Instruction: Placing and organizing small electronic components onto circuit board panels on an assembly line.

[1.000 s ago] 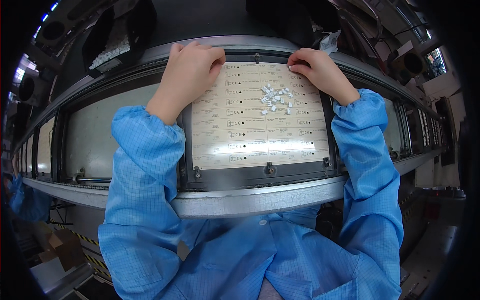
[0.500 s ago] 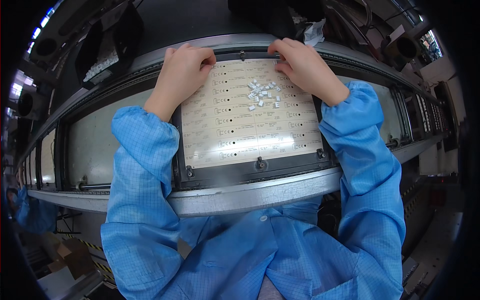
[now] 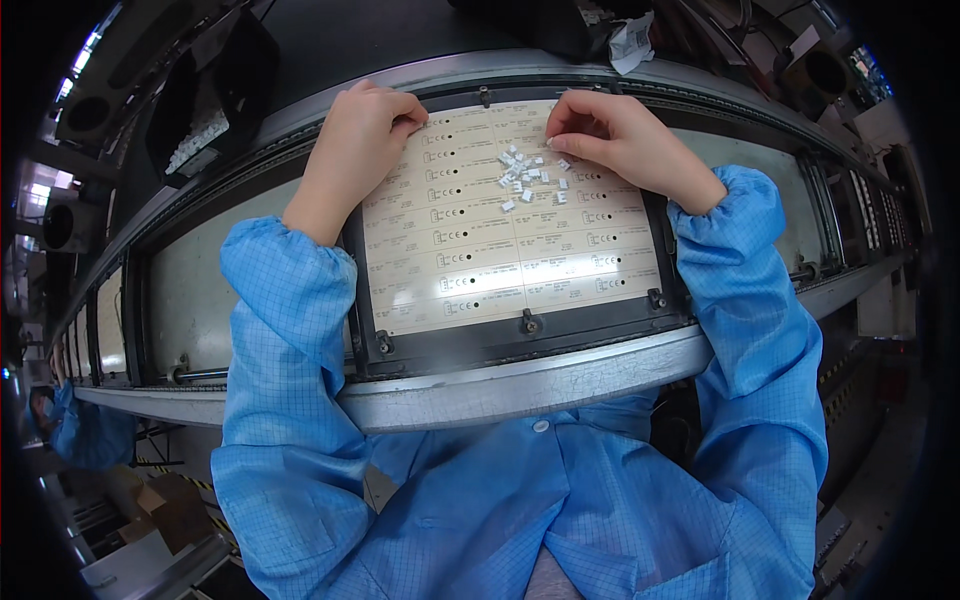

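A cream panel of printed circuit boards (image 3: 400, 255), with rows of black markings and dark holes, lies in a black frame (image 3: 450, 350). Small white connectors (image 3: 527, 196) are scattered loose on its upper middle, some tipped on their sides. Over the panel's far left corner, my left hand (image 3: 365, 135) is closed, fingertips bent down at the far end of a column; anything between them is hidden. Just right of the loose connectors, my right hand (image 3: 625, 140) pinches thumb and forefinger together above the panel. What that pinch holds is too small to make out.
Small black clamps (image 3: 529, 322) stand along the frame. A metal rail (image 3: 540, 385) runs between the panel and my body. At the far left is a black bin with white parts (image 3: 196, 142); a crumpled white bag (image 3: 630, 45) lies beyond. Another person's blue sleeve (image 3: 95, 435) shows at left.
My right hand has shifted slightly toward me, its thumb and forefinger now closer together by the loose connectors. The left hand stays at the far left corner. The view has shifted a little.
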